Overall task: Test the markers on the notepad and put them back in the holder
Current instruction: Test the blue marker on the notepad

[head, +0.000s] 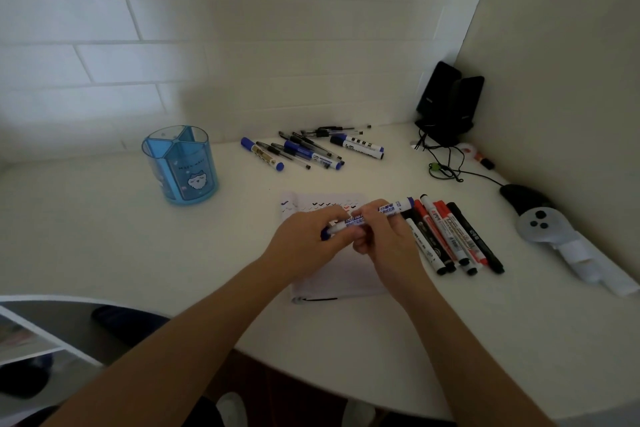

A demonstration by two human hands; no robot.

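1. So my left hand [308, 239] and right hand [384, 239] both pinch a blue marker [398, 209] over the notepad [346, 277]
2. my fingers hide its middle and half the page
3. holder [183, 166] sits well off to the left

Glossy plastic marker [394, 209] between the fingers [322, 218]; matt paper notepad [346, 274] beneath them; translucent glossy plastic holder [180, 166] well left.

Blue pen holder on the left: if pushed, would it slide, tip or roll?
The holder would probably slide rather than roll: it stands upright on a flat base. It likely feels light, being see-through plastic with no pens showing inside. A push near the rim might tip it, as nothing visible weighs it down.
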